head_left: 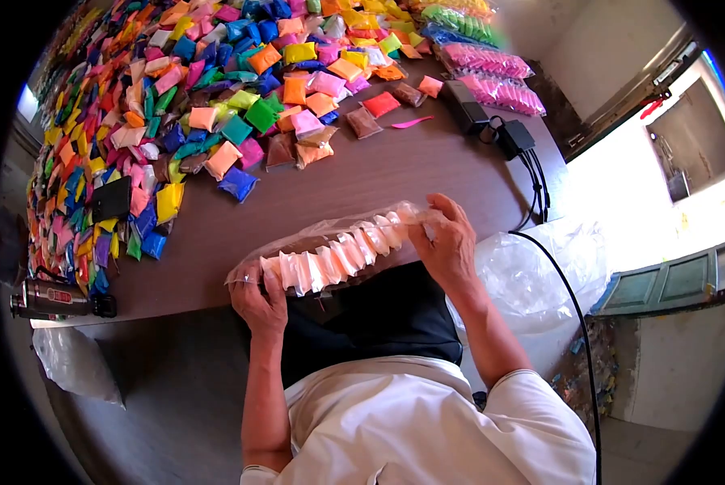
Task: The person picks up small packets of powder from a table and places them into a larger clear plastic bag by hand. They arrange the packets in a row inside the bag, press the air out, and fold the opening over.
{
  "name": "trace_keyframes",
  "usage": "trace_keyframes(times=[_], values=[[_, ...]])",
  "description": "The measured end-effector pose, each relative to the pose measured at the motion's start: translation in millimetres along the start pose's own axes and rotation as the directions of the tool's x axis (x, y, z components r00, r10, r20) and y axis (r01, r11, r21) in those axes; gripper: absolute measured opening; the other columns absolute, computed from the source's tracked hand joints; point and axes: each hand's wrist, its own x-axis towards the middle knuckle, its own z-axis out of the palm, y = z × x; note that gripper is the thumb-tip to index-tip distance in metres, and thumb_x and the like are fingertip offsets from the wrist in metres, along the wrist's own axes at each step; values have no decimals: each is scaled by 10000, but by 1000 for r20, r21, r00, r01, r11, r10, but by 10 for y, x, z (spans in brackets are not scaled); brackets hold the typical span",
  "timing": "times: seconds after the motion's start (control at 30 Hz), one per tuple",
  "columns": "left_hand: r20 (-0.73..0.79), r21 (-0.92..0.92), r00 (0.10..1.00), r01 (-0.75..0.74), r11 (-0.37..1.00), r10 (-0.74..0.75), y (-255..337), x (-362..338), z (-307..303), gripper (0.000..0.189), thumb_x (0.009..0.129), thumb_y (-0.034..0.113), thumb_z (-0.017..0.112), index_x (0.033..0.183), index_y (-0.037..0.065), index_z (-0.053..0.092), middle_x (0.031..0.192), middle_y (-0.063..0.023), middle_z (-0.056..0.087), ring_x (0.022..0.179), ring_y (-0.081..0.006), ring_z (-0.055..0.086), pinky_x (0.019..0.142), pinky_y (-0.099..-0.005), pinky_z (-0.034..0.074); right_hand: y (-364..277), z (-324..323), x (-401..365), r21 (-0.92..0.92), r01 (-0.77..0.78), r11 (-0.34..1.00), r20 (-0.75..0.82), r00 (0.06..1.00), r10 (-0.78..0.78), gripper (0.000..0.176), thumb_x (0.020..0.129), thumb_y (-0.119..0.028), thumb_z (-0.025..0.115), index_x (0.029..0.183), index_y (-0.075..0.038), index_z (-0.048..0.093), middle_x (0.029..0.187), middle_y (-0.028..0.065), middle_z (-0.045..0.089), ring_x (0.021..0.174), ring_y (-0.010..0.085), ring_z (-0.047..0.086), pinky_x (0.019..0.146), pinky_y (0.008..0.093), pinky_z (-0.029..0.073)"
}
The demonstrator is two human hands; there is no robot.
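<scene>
A long clear plastic bag [330, 260] holds a row of peach-coloured packets, packed side by side. It is held slantwise over the near edge of the table, its right end higher in the view. My left hand [259, 301] is closed on the bag's left end, thumb against the first packets. At the other end, my right hand [445, 241] pinches the plastic between thumb and fingers. Some loose film stands up along the far side of the row. Beyond the bag, a blue packet [238, 185] lies on the tabletop.
A big heap of coloured packets [209, 89] covers the brown table's [346, 182] far left. Filled pink bags [500, 93] lie at the back right, near a black box [463, 105] with cables. A bottle [59, 299] lies at left; clear plastic bags [540, 271] sit at right.
</scene>
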Motion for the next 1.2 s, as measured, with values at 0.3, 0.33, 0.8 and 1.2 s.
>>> trace_keyframes(times=[0.3,0.33,0.8,1.2], values=[[-36,-8,998,-57,998,57,51,55,-16,349,997,266,482,961,-43,641,972,-203,660,917,-381,613,860,-469,489,223,-184,-57,551,-193,812,26,976,214,87,787,-41,676,859,4,654,1179,146,647,868,235,675,648,302,529],[-34,-9,998,-59,998,58,48,47,-11,349,997,266,482,961,-43,641,972,-203,660,917,-381,613,860,-469,489,311,-254,-46,523,-162,837,103,987,127,254,794,-47,668,1044,-12,639,1266,135,614,1004,228,654,692,293,522],[-2,-30,1000,-16,999,16,85,84,-41,358,1008,266,471,984,-46,644,969,-212,659,930,-387,608,874,-469,479,380,-88,162,469,-127,874,434,895,-103,624,738,-71,718,1330,-67,522,1346,110,572,1171,295,585,975,367,482],[27,-26,999,41,999,-41,0,20,-9,334,1002,246,489,1009,-47,650,977,-211,657,939,-390,594,884,-466,478,410,-174,267,625,-142,767,417,892,-174,606,823,-195,728,1384,-88,525,1345,143,573,1281,272,507,997,429,458]])
